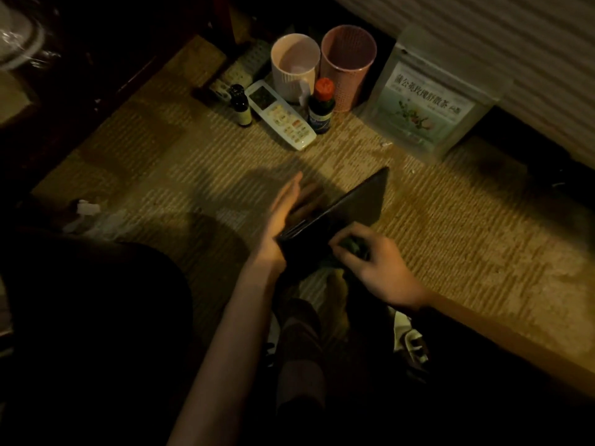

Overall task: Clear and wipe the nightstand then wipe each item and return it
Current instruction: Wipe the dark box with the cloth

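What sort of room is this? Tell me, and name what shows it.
Probably a dim bedroom floor: carpet, what looks like striped bedding at the upper right, and bedside items, a mug and a remote, set down.

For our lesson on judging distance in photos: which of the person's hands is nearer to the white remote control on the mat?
Left. The left hand props up the dark flat item, fingertips pointing toward the white remote control. The right hand sits lower and farther away, pressing a cloth to the item's near edge.

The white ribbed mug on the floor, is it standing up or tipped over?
Standing up. The white ribbed mug shows its round open rim facing up, base on the woven mat.
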`<move>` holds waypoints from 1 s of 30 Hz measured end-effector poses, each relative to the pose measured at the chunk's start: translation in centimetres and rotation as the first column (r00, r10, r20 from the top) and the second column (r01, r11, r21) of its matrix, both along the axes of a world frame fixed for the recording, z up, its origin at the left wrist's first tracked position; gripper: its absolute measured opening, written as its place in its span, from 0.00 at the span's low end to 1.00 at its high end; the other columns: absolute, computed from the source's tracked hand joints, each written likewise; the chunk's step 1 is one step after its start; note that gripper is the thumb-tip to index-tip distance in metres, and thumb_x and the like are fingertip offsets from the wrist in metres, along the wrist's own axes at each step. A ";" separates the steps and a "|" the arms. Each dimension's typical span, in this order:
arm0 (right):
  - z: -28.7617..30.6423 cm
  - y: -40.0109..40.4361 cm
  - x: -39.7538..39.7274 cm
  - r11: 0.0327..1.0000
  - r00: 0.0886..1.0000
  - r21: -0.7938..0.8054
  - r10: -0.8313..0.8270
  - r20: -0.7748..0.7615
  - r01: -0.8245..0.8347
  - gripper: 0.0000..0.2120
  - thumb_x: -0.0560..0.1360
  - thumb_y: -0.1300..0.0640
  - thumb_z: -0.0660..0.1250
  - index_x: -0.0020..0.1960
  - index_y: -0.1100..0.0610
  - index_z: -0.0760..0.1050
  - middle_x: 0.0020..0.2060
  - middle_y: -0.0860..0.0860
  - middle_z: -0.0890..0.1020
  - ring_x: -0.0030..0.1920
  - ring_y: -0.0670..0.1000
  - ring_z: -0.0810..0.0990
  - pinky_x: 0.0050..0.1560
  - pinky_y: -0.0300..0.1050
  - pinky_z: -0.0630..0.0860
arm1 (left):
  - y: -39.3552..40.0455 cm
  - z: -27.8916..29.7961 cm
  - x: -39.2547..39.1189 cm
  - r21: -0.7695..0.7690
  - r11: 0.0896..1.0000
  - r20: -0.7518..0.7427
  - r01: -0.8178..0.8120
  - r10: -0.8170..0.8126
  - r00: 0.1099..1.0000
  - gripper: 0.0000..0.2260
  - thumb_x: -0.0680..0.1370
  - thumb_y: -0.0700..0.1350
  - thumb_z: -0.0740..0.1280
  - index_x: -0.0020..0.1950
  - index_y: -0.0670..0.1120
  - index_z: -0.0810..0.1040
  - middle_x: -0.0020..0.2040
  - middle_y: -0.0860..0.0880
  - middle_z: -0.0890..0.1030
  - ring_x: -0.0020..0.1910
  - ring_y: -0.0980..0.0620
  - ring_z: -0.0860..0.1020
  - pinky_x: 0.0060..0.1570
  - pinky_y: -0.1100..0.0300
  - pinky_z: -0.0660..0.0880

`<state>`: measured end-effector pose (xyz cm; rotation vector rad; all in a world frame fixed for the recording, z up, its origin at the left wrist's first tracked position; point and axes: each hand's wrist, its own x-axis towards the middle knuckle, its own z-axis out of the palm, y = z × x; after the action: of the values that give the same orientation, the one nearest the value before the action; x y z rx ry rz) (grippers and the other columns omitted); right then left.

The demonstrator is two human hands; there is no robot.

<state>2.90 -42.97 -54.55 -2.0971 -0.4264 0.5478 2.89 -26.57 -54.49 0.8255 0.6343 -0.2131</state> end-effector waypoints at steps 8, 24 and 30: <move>2.1 1.0 0.5 0.849 0.808 0.261 -0.278 -0.519 0.460 0.09 0.76 0.64 0.65 0.52 0.54 0.80 0.42 0.49 0.83 0.43 0.45 0.82 0.43 0.36 0.77 | 0.5 -0.7 -0.7 -0.460 0.882 -0.008 -0.101 0.109 0.994 0.39 0.68 0.73 0.59 0.69 0.48 0.72 0.64 0.40 0.77 0.62 0.39 0.76 0.63 0.42 0.70; 4.7 -1.0 4.5 0.522 0.655 0.397 -0.636 -0.408 0.755 0.17 0.72 0.53 0.62 0.58 0.59 0.69 0.49 0.62 0.78 0.42 0.59 0.78 0.30 0.42 0.72 | -1.3 -0.5 -1.3 -0.406 0.793 0.070 -0.454 0.522 0.850 0.21 0.80 0.48 0.56 0.69 0.39 0.70 0.65 0.40 0.75 0.61 0.43 0.77 0.62 0.48 0.73; 4.0 2.1 0.9 0.996 0.856 0.040 0.044 0.515 -0.075 0.12 0.70 0.60 0.68 0.54 0.59 0.79 0.56 0.58 0.75 0.59 0.53 0.72 0.60 0.44 0.70 | -1.5 1.5 -0.8 -0.358 0.811 0.084 -0.462 0.521 0.849 0.20 0.72 0.49 0.60 0.61 0.42 0.77 0.57 0.41 0.81 0.56 0.43 0.79 0.56 0.50 0.76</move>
<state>3.78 -40.84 -50.54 -2.1627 -0.8038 -0.0098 2.05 -28.06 -52.99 0.3307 0.6028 0.2312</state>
